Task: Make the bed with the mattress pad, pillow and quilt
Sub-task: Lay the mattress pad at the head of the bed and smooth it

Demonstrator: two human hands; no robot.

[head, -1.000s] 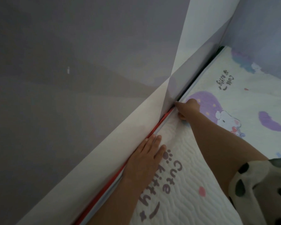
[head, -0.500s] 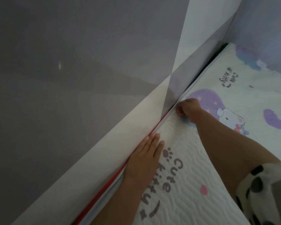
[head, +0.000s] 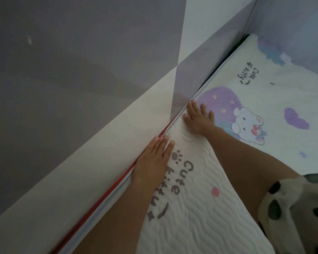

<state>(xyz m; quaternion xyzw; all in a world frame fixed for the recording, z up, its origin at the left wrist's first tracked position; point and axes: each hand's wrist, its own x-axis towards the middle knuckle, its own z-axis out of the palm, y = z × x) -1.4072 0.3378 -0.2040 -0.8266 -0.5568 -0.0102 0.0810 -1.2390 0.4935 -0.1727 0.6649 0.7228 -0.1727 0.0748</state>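
Note:
A white quilted mattress pad (head: 200,213) with purple hearts, a cartoon cat and "Cute Kitty" lettering lies across the bed, its edge running along the wall. My left hand (head: 152,162) lies flat on the pad's edge by the wall, fingers straight and together. Farther along the same edge, my right hand (head: 198,118) presses flat on the pad with fingers spread. A red strip of the layer underneath (head: 121,176) shows between pad and wall. No pillow or quilt is in view.
A grey and white wall (head: 81,88) runs along the left of the bed and meets a second wall (head: 292,24) at the far corner. My spotted sleeve (head: 297,213) is at the lower right.
My right hand, which was curled and pinching the pad's edge by the wall, has opened and now presses flat with spread fingers. My left hand stays flat in the same spot.

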